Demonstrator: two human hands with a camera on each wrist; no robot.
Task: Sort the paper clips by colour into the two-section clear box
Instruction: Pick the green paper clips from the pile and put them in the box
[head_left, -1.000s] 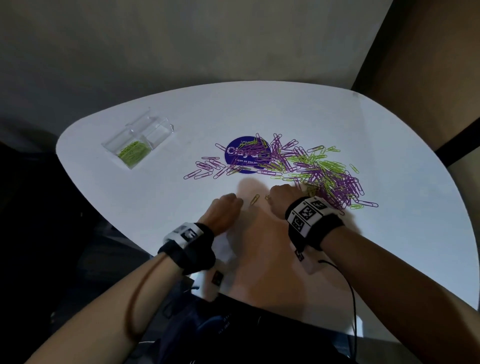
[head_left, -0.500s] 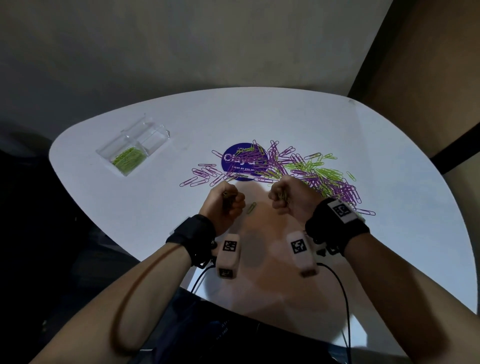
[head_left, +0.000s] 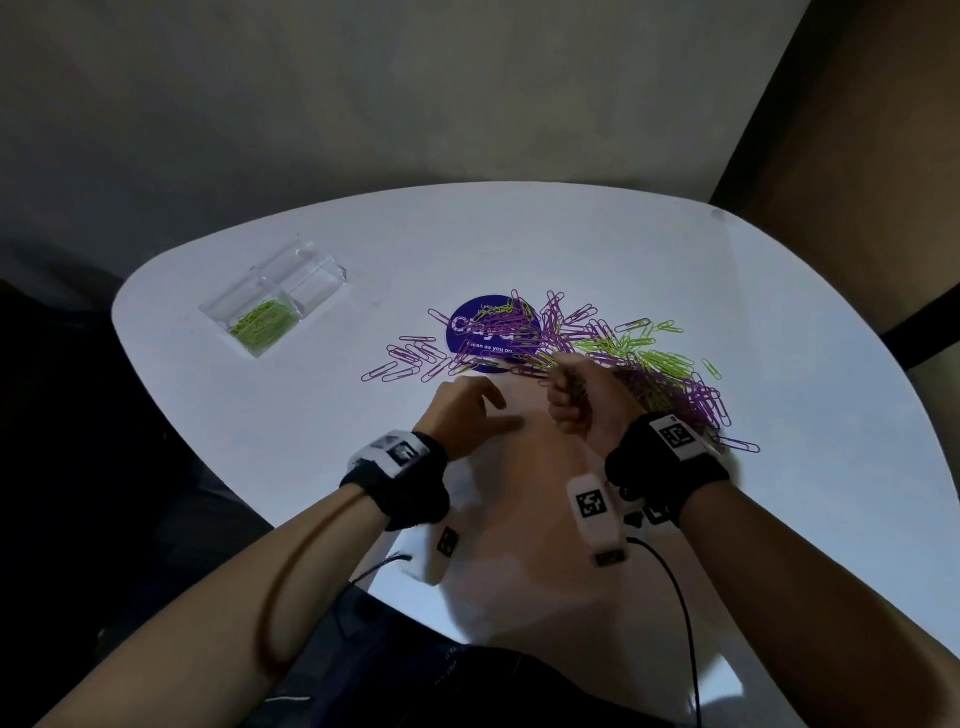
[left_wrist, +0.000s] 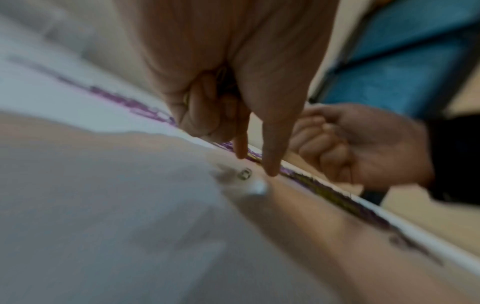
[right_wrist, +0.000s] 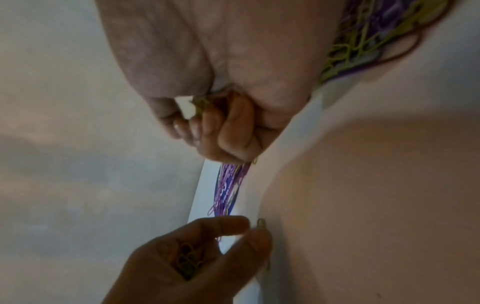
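Observation:
My left hand (head_left: 511, 413) hovers low over the white table (head_left: 311, 467), thumb and index finger apart above a loose green clip (right_wrist: 261, 224). Its other fingers curl round several green clips (right_wrist: 187, 261) in the palm. My right hand (head_left: 569, 395) is a fist just right of it, gripping a bunch of green clips (right_wrist: 202, 102). Behind both hands lies the mixed pile of purple and green clips (head_left: 623, 353). The two-section clear box (head_left: 332, 270) stands far left; its near section holds green clips (head_left: 260, 325), its far section looks empty.
A round purple sticker (head_left: 470, 338) lies on the table under the pile's left end, with loose purple clips (head_left: 410, 358) spread to its left. The table's curved edge runs close to my body. Cables hang from both wrist cameras.
Both fists were raised side by side half a second ago. My left hand has since turned down and spread its thumb and index finger over the loose clip; my right fist has shifted towards the pile.

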